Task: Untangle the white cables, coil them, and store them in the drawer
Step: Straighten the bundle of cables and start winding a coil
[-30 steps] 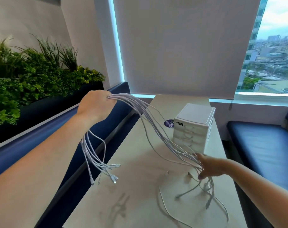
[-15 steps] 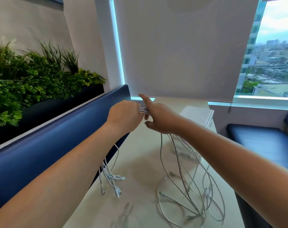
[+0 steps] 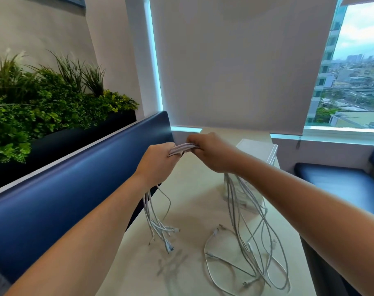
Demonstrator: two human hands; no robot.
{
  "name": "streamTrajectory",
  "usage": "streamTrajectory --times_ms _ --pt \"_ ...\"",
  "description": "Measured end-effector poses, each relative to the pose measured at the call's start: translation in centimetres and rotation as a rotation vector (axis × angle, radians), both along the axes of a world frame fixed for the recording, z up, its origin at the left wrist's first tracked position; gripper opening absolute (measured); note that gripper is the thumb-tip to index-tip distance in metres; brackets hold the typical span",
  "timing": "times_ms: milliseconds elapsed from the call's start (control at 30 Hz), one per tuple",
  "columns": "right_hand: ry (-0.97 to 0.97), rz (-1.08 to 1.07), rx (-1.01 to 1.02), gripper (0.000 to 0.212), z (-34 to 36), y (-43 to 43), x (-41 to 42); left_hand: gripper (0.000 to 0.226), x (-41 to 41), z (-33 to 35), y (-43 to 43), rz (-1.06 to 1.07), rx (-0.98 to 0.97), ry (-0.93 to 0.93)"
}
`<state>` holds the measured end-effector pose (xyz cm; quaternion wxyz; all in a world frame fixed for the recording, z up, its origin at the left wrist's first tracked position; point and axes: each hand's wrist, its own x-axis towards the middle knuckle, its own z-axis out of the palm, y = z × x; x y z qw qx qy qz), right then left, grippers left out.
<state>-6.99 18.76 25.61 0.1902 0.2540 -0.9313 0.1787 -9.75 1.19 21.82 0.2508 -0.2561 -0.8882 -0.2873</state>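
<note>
view: head
item: bundle of thin white plastic-sheathed cables [image 3: 181, 148], many strands lying side by side
location: held up above the pale beige bench [image 3: 188, 210]; a short flat stretch bridges the two hands
left hand [image 3: 158, 162]: clenched round the bundle, back of the hand toward the camera
right hand [image 3: 211, 153]: curled round the same bundle, just beside the left hand
short ends: hang below the left hand, plugs clustered near the bench top
long ends: drop below the right hand and lie in loose overlapping loops on the bench
appearance: uniform white, slim, small plugs at the tips; strands parallel between the hands, crossed and looped lower down
handling, judged: light and limp; smooth sheath likely to slip through a slack hold; plugs may snag in the loops
where to hold, judged: the gathered stretch near the short ends, then draw the long tails through the other hand before coiling
storage: small white plastic drawer unit [image 3: 256, 149] on the bench behind the right forearm; drawer fronts mostly hidden
surroundings: dark blue padded seat back [image 3: 75, 178]; green plants [image 3: 43, 103]
</note>
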Motion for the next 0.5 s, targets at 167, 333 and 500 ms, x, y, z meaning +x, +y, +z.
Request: streamTrajectory --times_ms 167,333,500 --pt "-0.035 -0.107 -0.151 0.012 1.6 1.6 0.0 0.046 -0.6 -0.9 -1.3 0.002 0.162 -0.284" --pt "-0.024 -0.165 -0.315 0.012 2.6 3.7 0.2 0.046 -0.7 -3.0 -3.7 0.012 0.239 -0.411" --pt "0.005 -0.235 -0.335 0.013 1.1 3.8 0.1 0.044 -0.9 -5.5 -6.2 0.081 0.251 -0.521"
